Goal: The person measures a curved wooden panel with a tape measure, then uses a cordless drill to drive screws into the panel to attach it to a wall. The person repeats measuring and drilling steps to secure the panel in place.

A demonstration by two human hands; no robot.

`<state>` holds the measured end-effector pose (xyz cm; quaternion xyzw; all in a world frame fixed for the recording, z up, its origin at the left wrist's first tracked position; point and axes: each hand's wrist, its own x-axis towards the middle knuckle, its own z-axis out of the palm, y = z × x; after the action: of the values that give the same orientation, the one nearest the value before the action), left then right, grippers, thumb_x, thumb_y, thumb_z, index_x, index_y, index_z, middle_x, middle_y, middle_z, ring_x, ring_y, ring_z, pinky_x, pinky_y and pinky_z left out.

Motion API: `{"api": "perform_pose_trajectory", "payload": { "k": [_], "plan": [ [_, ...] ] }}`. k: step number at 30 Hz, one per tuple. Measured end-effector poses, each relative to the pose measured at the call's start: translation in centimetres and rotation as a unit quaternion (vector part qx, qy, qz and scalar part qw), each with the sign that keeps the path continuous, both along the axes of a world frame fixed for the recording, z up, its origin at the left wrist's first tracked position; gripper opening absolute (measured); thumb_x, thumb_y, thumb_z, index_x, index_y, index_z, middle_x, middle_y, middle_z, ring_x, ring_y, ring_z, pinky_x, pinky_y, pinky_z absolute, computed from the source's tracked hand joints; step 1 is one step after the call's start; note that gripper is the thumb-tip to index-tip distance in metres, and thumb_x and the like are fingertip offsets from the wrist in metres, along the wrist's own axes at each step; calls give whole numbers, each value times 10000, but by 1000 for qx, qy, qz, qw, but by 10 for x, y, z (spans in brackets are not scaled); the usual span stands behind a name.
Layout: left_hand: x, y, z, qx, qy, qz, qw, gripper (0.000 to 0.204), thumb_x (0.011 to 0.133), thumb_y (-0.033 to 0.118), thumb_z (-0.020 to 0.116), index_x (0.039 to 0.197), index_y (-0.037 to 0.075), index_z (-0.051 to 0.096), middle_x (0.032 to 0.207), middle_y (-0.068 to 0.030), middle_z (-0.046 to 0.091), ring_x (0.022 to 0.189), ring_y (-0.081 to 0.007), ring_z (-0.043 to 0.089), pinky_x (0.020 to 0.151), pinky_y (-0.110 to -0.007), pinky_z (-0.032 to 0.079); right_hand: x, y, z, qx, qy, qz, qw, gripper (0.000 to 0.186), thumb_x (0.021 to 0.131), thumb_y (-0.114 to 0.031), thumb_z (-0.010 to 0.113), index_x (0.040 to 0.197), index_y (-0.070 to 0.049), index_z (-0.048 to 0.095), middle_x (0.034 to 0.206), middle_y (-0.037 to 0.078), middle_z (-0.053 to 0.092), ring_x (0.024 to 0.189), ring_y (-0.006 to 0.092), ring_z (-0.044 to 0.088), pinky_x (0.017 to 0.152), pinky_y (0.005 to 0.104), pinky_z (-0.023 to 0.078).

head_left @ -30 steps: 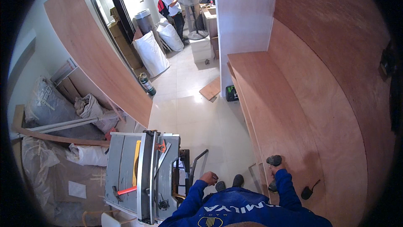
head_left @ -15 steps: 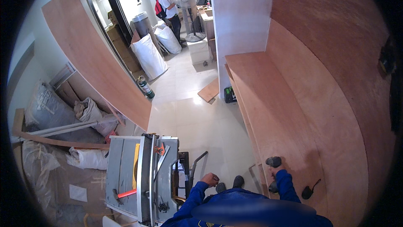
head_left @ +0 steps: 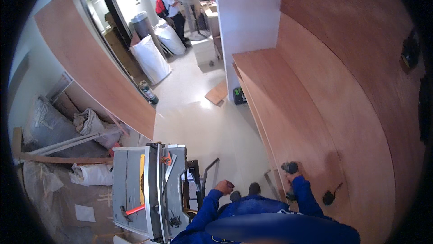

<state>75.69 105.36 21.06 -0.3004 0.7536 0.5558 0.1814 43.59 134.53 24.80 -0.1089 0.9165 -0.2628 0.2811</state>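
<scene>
My right hand (head_left: 293, 175) grips a dark cordless drill (head_left: 288, 167) held over the long plywood shelf (head_left: 288, 117) at my right. My left hand (head_left: 224, 186) is closed, fingers curled, above the floor between the shelf and a grey table saw (head_left: 126, 176); what it holds is too small to make out. On the saw lie a red-handled hammer (head_left: 135, 209), a yellow strip (head_left: 142, 178), an orange-handled tool (head_left: 167, 159) and a dark pile of small pieces (head_left: 174, 221). A small black object with a strap (head_left: 328, 197) lies on the shelf, right of the drill.
A co-worker (head_left: 169, 0) with a red backpack stands by a pedestal fan (head_left: 191, 5). Around are white sacks (head_left: 149, 59), a green cylinder (head_left: 148, 91), a leaning plywood panel (head_left: 90, 59), a loose board (head_left: 215, 92), a tool case (head_left: 239, 95) and bagged materials (head_left: 63, 126) at left.
The view has shifted a little, so the scene sits further left and higher in the frame. My hands keep much the same pose, the right still on the drill. The co-worker leans slightly toward the fan.
</scene>
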Motion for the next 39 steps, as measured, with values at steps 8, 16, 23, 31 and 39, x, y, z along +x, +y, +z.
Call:
{"api": "perform_pose_trajectory", "payload": {
  "k": [8,16,23,31,39],
  "plan": [
    [5,-7,-28,70,63,30,995,306,853,151,668,1073,-54,722,858,-137,757,718,-203,720,696,-335,576,9,1,-18,14,117,43,992,507,734,-361,783,1169,-121,681,1165,141,702,1113,353,638,994,437,493],
    [2,4,0,124,2,53,991,312,833,52,701,1119,-74,702,937,-174,752,758,-210,734,701,-319,593,56,-14,43,-30,60,-29,997,455,728,-282,753,1152,-134,679,1070,148,720,1061,373,659,967,447,519],
    [-1,2,22,160,6,78,984,261,753,-73,654,1007,-32,698,875,-170,731,752,-220,717,669,-313,593,68,1,-27,-10,65,-57,996,594,647,-190,754,1224,-106,640,1142,180,698,1139,383,630,1024,451,496],
    [-17,2,24,156,30,106,982,494,774,-65,666,1245,60,581,894,-146,761,717,-213,747,516,-286,477,56,0,-10,-7,45,-54,998,545,659,-208,747,1190,-111,669,1165,196,700,1113,369,656,990,436,525],
    [-25,-6,9,166,46,56,984,243,845,127,766,1024,-17,687,875,-108,759,739,-202,752,540,-273,503,64,-2,15,-45,35,-74,996,488,712,-263,755,1177,-131,685,1151,194,709,1082,365,674,959,433,542]
  ]
}}
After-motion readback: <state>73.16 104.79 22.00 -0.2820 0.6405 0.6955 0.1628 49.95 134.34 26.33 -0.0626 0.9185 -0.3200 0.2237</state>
